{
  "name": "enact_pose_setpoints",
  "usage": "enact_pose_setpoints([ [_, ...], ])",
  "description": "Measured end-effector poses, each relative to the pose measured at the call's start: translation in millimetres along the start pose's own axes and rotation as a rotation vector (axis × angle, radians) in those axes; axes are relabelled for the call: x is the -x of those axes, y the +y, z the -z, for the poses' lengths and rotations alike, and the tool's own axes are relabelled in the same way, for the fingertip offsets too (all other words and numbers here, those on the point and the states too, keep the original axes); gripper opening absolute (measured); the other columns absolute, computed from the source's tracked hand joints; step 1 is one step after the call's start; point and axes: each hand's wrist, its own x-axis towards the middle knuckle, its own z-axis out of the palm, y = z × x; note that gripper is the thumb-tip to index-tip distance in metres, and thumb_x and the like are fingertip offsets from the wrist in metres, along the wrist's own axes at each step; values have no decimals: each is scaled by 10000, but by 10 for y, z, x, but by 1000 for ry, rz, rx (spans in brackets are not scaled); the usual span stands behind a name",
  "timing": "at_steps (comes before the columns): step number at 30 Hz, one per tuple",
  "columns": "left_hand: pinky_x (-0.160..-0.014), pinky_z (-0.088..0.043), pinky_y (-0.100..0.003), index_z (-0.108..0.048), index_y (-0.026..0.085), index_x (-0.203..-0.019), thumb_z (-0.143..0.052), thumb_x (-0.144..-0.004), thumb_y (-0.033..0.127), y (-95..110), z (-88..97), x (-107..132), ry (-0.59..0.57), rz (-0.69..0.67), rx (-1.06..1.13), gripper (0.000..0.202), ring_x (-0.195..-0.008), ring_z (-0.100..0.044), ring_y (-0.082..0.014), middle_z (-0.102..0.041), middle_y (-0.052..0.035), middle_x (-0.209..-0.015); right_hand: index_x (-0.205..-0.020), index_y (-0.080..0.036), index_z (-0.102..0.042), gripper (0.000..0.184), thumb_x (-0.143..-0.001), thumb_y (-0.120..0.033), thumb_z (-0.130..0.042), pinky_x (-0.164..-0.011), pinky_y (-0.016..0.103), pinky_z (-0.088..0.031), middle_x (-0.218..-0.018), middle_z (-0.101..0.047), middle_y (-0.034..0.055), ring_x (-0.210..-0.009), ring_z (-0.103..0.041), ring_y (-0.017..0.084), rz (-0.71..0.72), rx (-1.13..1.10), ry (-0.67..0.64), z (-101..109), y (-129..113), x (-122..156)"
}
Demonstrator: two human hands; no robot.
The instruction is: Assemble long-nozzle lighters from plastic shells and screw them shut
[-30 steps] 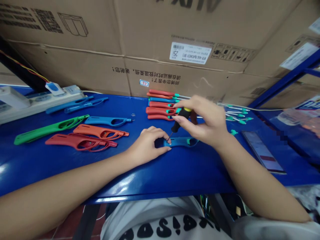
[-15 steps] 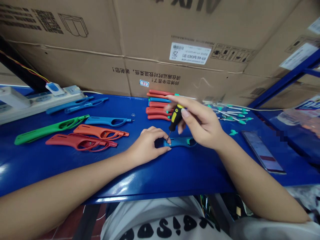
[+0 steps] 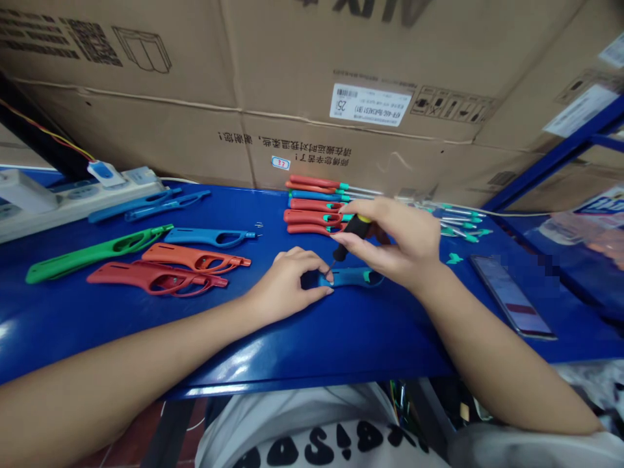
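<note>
Cardboard boxes (image 3: 195, 117) stacked along far edge; blue table (image 3: 341, 338) spread below them; power strip (image 3: 73, 195) laid far left; green shell (image 3: 92, 250) and red shells (image 3: 160, 276) laid out near left; finished lighters (image 3: 312, 208) stacked far centre; phone (image 3: 509, 296) laid flat at right. Left hand (image 3: 287, 283) pressed on table at centre, fingers curled together, clamped on left end of blue lighter body (image 3: 351, 278); body laid flat at table centre, between both hands. Right hand (image 3: 400, 244) held just above it, fingers closed round screwdriver (image 3: 353, 233); tip set at body's left end, beside left fingertips.
</note>
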Motion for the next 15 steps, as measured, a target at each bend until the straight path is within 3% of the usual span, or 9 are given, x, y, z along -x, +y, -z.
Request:
enact_pose_setpoints([
  [3, -970, -418, -402, -706, 249, -910, -795, -828, 274, 8, 7, -1, -5, 4, -1, 124, -1041, -618, -232, -741, 12, -1028, -1292, -223, -656, 333, -1017, -341, -510, -737, 319, -577, -1180, -734, 93, -886, -710, 190, -18, -91, -63, 2, -16, -17],
  [5, -962, -418, -403, -707, 252, -906, -794, -827, 280, 10, 10, -1, -9, 9, -1, 121, -1039, -617, -236, -741, 11, -1027, -1369, -245, -599, 371, -1053, -281, -408, -691, 291, -576, -1231, -716, 76, -806, -699, 145, -76, -242, -125, -5, -25, -30],
  [8, -975, -414, -406, -707, 255, -916, -786, -834, 276, 6, 10, 0, -8, 6, 2, 116, -1053, -616, -237, -740, 11, -1041, -1201, -224, -685, 251, -1000, -318, -568, -632, 267, -552, -1068, -753, 57, -673, -653, 121, -64, -232, -48, -19, -13, -35],
  [11, -988, -414, -409, -707, 252, -924, -780, -841, 274, 2, 7, -1, -8, 4, 4, 113, -1053, -619, -236, -738, 4, -1052, -1084, -211, -717, 207, -941, -351, -664, -710, 312, -570, -958, -751, 68, -776, -690, 181, 8, -60, 64, -30, 14, -17],
  [15, -982, -421, -408, -705, 250, -918, -779, -842, 281, 1, 6, -3, -8, 4, 10, 112, -1044, -622, -237, -735, -2, -1049, -1399, -245, -558, 382, -1057, -313, -403, -749, 333, -595, -1289, -684, 96, -899, -714, 182, -81, -202, -90, -39, 22, 8],
])
